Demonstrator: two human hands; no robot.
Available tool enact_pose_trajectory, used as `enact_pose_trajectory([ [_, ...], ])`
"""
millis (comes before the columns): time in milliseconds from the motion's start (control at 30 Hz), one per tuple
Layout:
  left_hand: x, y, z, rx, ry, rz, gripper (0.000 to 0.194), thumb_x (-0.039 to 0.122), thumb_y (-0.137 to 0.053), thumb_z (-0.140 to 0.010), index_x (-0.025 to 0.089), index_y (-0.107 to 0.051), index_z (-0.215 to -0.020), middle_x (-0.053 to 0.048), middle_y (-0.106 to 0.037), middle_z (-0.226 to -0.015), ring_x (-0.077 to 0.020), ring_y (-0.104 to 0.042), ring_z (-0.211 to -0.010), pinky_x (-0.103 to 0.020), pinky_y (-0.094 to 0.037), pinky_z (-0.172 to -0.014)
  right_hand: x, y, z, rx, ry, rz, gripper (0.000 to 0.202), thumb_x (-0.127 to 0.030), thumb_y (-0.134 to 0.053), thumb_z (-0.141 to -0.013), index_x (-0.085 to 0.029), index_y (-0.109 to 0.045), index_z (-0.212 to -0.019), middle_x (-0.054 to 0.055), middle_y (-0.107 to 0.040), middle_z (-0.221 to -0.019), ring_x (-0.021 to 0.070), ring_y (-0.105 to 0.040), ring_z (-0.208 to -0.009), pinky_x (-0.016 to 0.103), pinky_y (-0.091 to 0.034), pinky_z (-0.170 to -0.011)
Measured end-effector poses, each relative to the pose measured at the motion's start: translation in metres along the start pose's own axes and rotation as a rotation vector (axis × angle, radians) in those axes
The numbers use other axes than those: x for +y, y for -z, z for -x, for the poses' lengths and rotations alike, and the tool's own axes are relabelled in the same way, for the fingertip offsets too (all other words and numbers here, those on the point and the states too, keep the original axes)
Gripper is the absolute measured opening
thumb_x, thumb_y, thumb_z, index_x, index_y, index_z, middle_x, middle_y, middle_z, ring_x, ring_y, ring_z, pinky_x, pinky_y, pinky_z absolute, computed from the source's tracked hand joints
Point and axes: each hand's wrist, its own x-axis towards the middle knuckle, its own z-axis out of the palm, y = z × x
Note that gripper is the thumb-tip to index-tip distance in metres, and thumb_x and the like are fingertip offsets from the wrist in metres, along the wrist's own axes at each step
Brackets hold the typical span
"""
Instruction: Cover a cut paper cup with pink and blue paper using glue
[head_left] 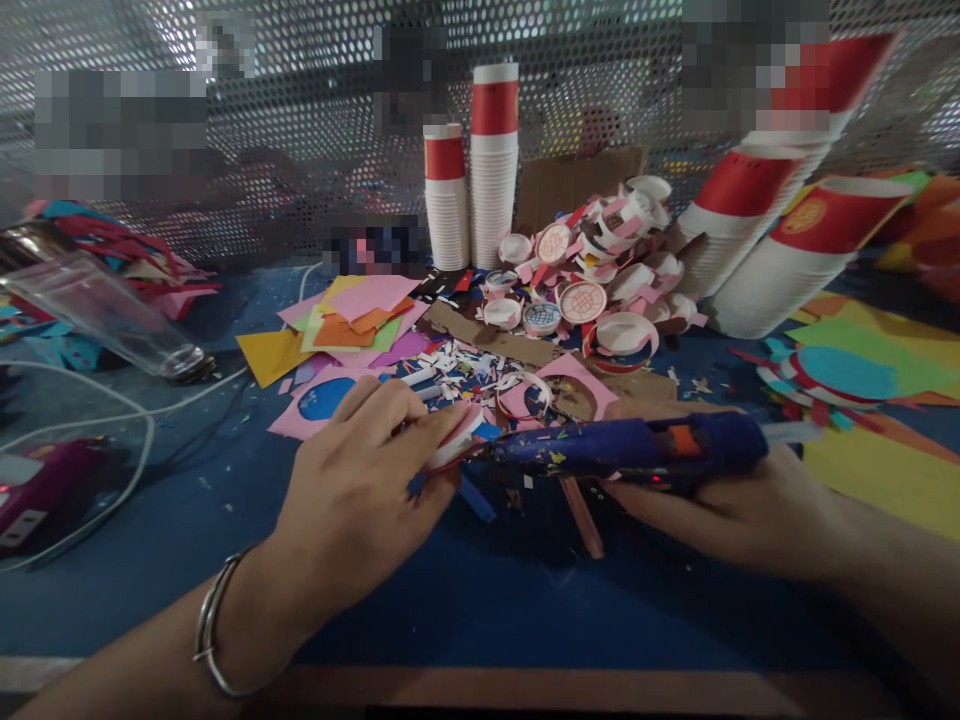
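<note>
My right hand (705,510) is wrapped round a blue hot glue gun (585,445), held level with its nozzle to the left. A clear glue stick (791,432) sticks out of its back end. My left hand (367,470), with a silver bangle at the wrist, pinches a small round cut paper cup piece (459,437) with a red edge. The nozzle meets or nearly meets this piece, close to a small blue paper bit (487,431) on it. My left fingers hide much of the piece.
Behind my hands lie paper scraps (465,370), pink sheets (371,300) and a heap of cut cup pieces (600,270). Tall paper cup stacks (495,180) stand at the back, with tilted cup stacks (810,250) on the right. A white cable (150,420) and clear tumbler (112,310) are left.
</note>
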Motion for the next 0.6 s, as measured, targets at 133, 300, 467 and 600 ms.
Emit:
enact_pose_trajectory([
  [133,0.0002,0.0004,0.0011,0.005,-0.009,-0.007,0.034,0.01,-0.066,-0.085,0.015,-0.076,-0.117,-0.007,-0.063,-0.084,-0.0235,-0.056,-0.081,-0.037,-0.047,-0.071,0.0002,-0.0013,-0.0001,0.031,0.001,-0.031,0.031,-0.013,-0.06,-0.095,-0.028,-0.068,-0.069,-0.003,-0.069,-0.078,0.0142,-0.067,-0.066,0.025,-0.058,-0.068],
  [300,0.001,-0.0002,-0.0005,0.009,-0.02,-0.001,0.033,0.01,-0.066,-0.084,0.013,-0.076,-0.116,-0.007,-0.063,-0.084,-0.023,-0.057,-0.078,-0.037,-0.047,-0.07,-0.0002,-0.001,0.0005,0.008,-0.004,-0.02,0.032,-0.012,-0.06,-0.095,-0.029,-0.068,-0.069,-0.003,-0.069,-0.079,0.0154,-0.067,-0.07,0.027,-0.056,-0.067],
  [467,-0.0003,-0.0009,0.0002,0.002,-0.02,0.002,0.035,0.009,-0.066,-0.084,0.014,-0.076,-0.117,-0.007,-0.063,-0.084,-0.0234,-0.058,-0.079,-0.038,-0.048,-0.071,0.0003,-0.0012,0.0007,0.02,0.008,0.059,0.029,-0.015,-0.059,-0.096,-0.028,-0.066,-0.071,-0.001,-0.069,-0.08,0.018,-0.068,-0.073,0.03,-0.056,-0.069],
  [600,-0.001,-0.0002,0.0026,-0.008,-0.018,-0.001,0.035,0.01,-0.066,-0.084,0.014,-0.076,-0.117,-0.007,-0.063,-0.086,-0.0233,-0.058,-0.079,-0.038,-0.049,-0.071,0.0009,-0.0014,0.0012,0.049,0.029,0.112,0.027,-0.016,-0.06,-0.096,-0.027,-0.066,-0.073,-0.001,-0.069,-0.08,0.0174,-0.068,-0.072,0.029,-0.056,-0.069],
])
